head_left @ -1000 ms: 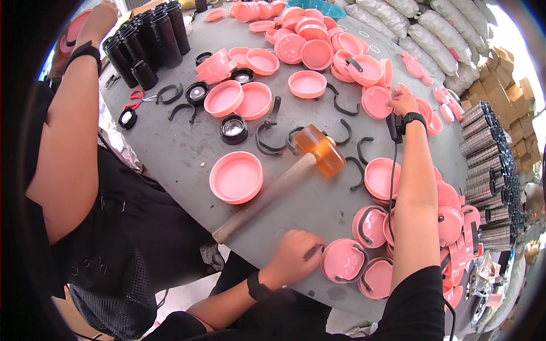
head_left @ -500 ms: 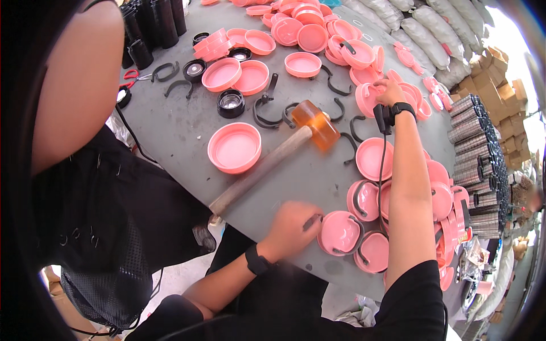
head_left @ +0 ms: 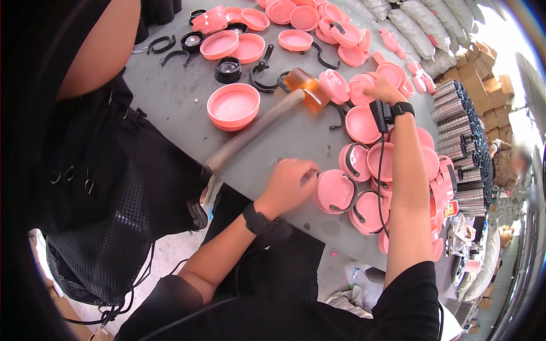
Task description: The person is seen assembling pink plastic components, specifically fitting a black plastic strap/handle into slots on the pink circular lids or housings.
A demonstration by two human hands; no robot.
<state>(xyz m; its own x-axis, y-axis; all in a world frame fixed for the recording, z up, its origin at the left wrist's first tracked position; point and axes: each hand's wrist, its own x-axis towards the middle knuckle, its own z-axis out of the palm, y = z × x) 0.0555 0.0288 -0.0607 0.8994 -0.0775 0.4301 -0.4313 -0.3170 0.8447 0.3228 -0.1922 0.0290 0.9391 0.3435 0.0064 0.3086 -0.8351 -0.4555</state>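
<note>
My right hand [head_left: 384, 89] reaches to the far side of the table, its fingers closed on the edge of a pink lid [head_left: 359, 90]. Just left of that lid, a second pink lid [head_left: 334, 86] stands tilted by the orange head of a mallet [head_left: 306, 90]. My left hand [head_left: 288, 182] is curled near the table's front edge. Something dark shows at its fingertips, too small to make out. Right beside those fingers sits a pink lid with a dark strap handle [head_left: 334, 191]. More strapped lids [head_left: 369, 212] crowd to its right.
Loose dark straps [head_left: 263, 75] and a black ring-shaped part [head_left: 228, 69] lie beyond a pink lid [head_left: 233, 107]. Pink lids are heaped at the back. Another person's arm [head_left: 105, 51] is at the left. Stacked metal cylinders [head_left: 463, 142] stand on the right.
The tilted pink lid now stands beside the mallet head, where dark straps showed before. My right hand has shifted its lid leftward relative to the table. My left hand stays by the strapped lid.
</note>
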